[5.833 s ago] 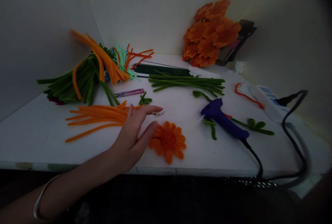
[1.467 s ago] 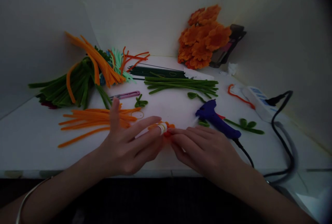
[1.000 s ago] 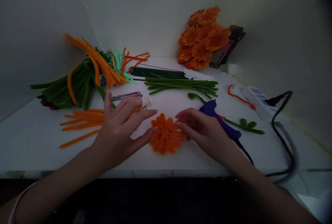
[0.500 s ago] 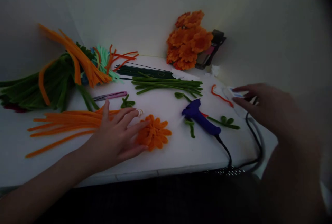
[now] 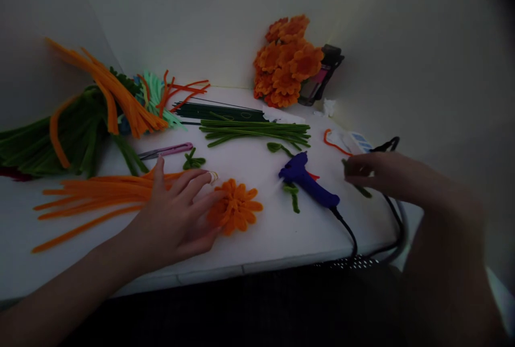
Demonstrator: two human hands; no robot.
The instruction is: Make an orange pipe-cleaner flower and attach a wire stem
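My left hand lies flat on the white table with its fingers spread. Its fingertips touch the left side of an orange pipe-cleaner flower, and a pale band wraps one fingertip. My right hand is out to the right, fingers pinched together on a green pipe-cleaner leaf stem, most of which the hand hides. A purple glue gun lies between the flower and my right hand.
Loose orange pipe cleaners lie left of my hand, with pink-handled scissors behind them. Green stems, a mixed bundle, a bunch of orange flowers, a power strip and black cable are around.
My right hand left the flower, reached out to the power strip, then came back and down onto the green leaf stem. My left hand stayed on the flower. The view shifted right.
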